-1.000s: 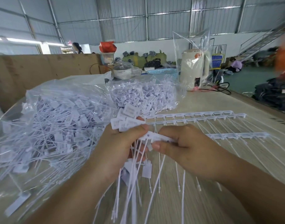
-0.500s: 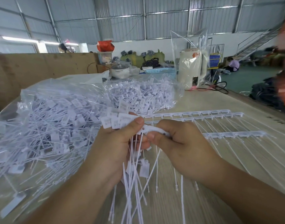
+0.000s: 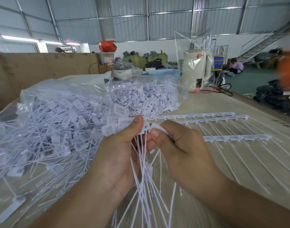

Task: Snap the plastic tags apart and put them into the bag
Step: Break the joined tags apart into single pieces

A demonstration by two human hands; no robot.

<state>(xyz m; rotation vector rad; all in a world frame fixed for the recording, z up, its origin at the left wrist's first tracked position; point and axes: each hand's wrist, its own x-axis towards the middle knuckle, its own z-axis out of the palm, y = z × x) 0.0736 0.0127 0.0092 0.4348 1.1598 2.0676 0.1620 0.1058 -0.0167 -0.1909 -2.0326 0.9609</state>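
Pretty bright, even daylight-ish light, with ceiling strip lights (image 3: 17,38) glowing upper left. Shadows are soft. Wide-angle lens bends the edges, and an orange blur (image 3: 287,69) on the right is badly smeared. Clear bag (image 3: 62,96) shows mild glare.

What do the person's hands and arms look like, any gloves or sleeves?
No gloves: the left hand and right hand are bare. Both forearms are bare too, with no sleeve, watch, ring or bracelet in view. The nails are short and unpainted.
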